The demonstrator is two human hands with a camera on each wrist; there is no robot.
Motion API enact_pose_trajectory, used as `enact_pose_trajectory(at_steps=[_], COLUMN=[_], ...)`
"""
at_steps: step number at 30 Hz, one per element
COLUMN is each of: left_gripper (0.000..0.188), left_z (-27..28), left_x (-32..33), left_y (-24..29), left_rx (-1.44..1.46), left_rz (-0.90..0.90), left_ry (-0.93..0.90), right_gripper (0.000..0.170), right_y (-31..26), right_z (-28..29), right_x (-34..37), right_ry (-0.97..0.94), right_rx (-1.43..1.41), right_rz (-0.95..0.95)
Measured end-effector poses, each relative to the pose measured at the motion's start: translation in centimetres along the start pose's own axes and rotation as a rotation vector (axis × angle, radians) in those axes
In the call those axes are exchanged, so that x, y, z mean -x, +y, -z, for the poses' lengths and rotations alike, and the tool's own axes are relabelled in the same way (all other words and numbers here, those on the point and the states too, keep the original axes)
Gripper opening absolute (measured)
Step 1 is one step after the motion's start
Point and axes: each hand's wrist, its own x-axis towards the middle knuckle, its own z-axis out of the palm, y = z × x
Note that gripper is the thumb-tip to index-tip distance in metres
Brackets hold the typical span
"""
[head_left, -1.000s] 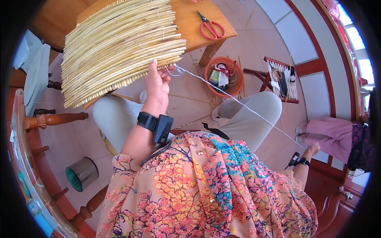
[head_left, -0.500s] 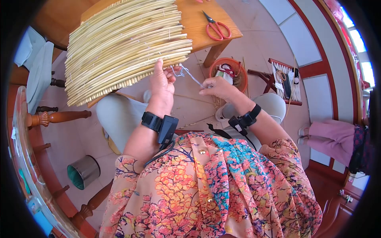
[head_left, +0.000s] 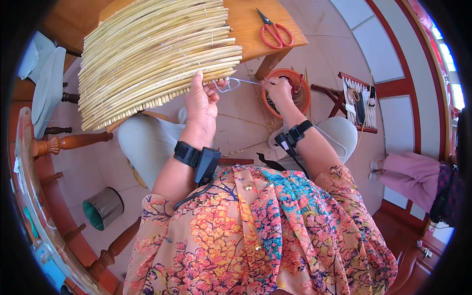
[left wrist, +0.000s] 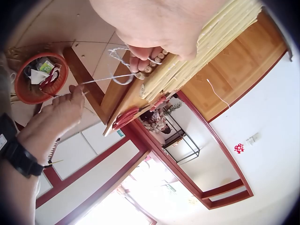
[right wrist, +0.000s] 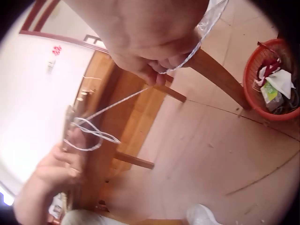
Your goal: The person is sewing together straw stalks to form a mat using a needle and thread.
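A mat of pale straw-coloured stalks [head_left: 157,59], bound with rows of white thread, lies over the wooden table and juts past its near edge. My left hand [head_left: 200,105] grips the mat's near edge by the right corner, thumb on top and fingers curled below. From that corner runs a white string [right wrist: 119,101], with a loose loop [left wrist: 123,79] beside the left fingertips. My right hand [head_left: 280,93] pinches the string to the right of the mat, and the stretch between the two is taut. The string's tail [right wrist: 201,40] trails back past the right wrist.
Red-handled scissors [head_left: 276,35] lie on the wooden table [head_left: 246,24]. An orange basket [head_left: 307,101] with scraps stands on the floor beyond my right hand. A folding stool [head_left: 359,103] holding small tools is farther right. A metal bin [head_left: 113,209] sits at left, and another person's legs [head_left: 410,169] show at right.
My right hand has come in from far out at the right, where it stretched the string, to near the mat's corner, then slightly right again. The left hand keeps its grip.
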Motion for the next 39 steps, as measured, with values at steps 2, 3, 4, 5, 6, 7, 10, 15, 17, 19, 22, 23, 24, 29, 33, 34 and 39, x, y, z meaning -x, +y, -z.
enact_pose_trajectory(at_steps=[2,3,4,5,6,7,10,15,17,19,22,23,24,29,33,34,39], left_gripper=[0.042,0.042,0.042,0.041,0.041,0.041,0.040,0.041,0.041,0.041,0.040,0.040,0.040,0.041,0.041,0.041,0.041], left_z=[-0.3,-0.4,-0.3,-0.3,-0.3,-0.3,-0.5,-0.4,-0.2,0.0,-0.1,-0.2,-0.1,-0.2,-0.2,-0.2,-0.6], left_x=[0.4,0.5,0.5,0.6,0.6,0.7,0.9,0.5,0.2,0.0,0.0,0.1,0.1,0.4,0.2,0.3,0.6], left_y=[0.2,0.3,0.3,0.3,0.3,0.3,0.4,0.4,0.3,0.3,0.3,0.3,0.4,0.3,0.3,0.3,0.5], left_rx=[0.005,0.010,0.008,0.014,0.017,0.014,0.014,-0.022,-0.027,-0.032,-0.031,-0.029,-0.027,-0.030,-0.034,-0.033,-0.030], left_rz=[-0.003,-0.005,-0.005,0.001,0.008,0.008,-0.021,-0.020,-0.006,0.006,0.012,0.019,0.023,-0.013,-0.012,-0.013,-0.002], left_ry=[0.003,0.004,0.005,-0.008,-0.018,-0.020,-0.037,-0.024,-0.004,0.012,0.007,0.006,0.007,-0.016,-0.027,-0.027,0.021], right_gripper=[0.027,0.022,0.020,0.020,0.021,0.022,0.024,0.027,0.031,0.035,0.036,0.034,0.031,0.013,0.020,0.020,0.022], right_y=[0.1,1.1,2.5,4.7,6.2,7.6,10.2,7.2,3.5,1.1,-5.4,-5.8,-6.0,-4.3,-4.5,-4.5,-3.7], right_z=[-0.2,-0.3,-0.5,-0.7,0.1,0.8,1.5,0.7,0.7,-0.2,0.1,-0.7,-1.3,-2.7,-1.8,-1.8,-2.2], right_x=[0.1,0.0,-0.1,0.1,0.5,0.8,1.1,0.0,-0.8,-0.6,2.0,2.2,2.3,2.5,2.6,2.4,1.1], right_ry=[0.070,-0.025,-0.121,-0.118,-0.228,-0.337,-0.343,-0.264,-0.148,-0.100,-0.410,-0.566,-0.726,-0.839,-0.638,-0.639,-0.310], right_rx=[0.250,0.434,0.617,0.728,0.798,0.866,0.941,0.722,0.451,-0.274,-0.679,-0.790,-0.899,-1.080,-1.142,-1.141,-0.897], right_rz=[0.021,-0.013,-0.049,-0.070,-0.105,-0.140,-0.156,-0.205,0.014,0.239,-0.027,-0.083,-0.139,-0.268,-0.241,-0.240,-0.276])
